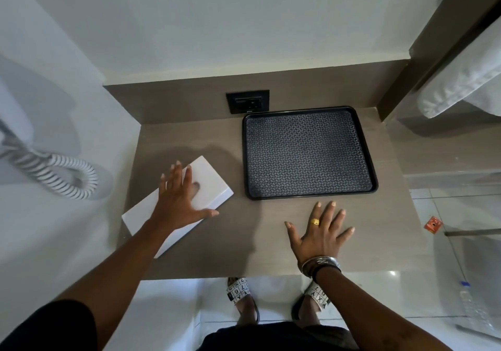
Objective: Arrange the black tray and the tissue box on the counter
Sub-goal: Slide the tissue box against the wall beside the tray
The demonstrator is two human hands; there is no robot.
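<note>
On the counter near its front edge, the right hand lay flat, fingers spread, holding nothing; the left hand, open too, pressed palm-down on the skewed white tissue box; beyond, the black tray sat square against the back.

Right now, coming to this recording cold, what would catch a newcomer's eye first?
The black tray stands out most, lying flat at the back right of the counter, just below a wall socket. Next comes the white tissue box, skewed at the left edge, with the left hand spread on top of it. The right hand, wearing a gold ring, is open and flat over the bare counter in front of the tray.
</note>
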